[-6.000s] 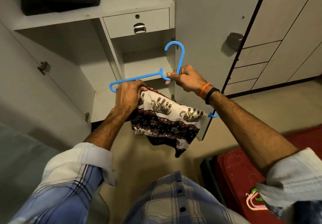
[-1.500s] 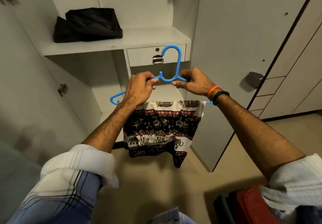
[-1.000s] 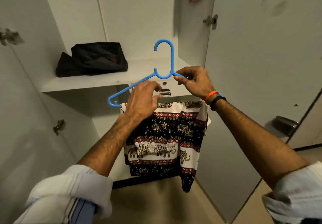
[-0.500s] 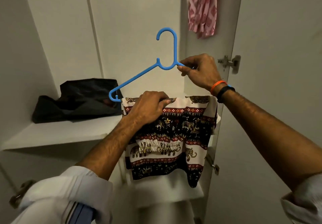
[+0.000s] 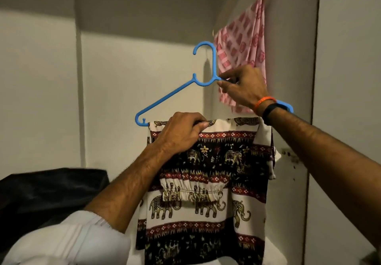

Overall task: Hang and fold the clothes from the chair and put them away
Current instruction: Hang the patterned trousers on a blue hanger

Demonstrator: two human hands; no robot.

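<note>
Elephant-print garment — dark, cream, red bands — draped, seemingly folded, over blue hanger.

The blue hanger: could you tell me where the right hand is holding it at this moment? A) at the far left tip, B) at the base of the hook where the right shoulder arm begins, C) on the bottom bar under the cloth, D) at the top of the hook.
B: the right hand pinches the blue hanger just beside the loop at the neck, while the left hand grips the elephant-print garment over the bar.
</note>
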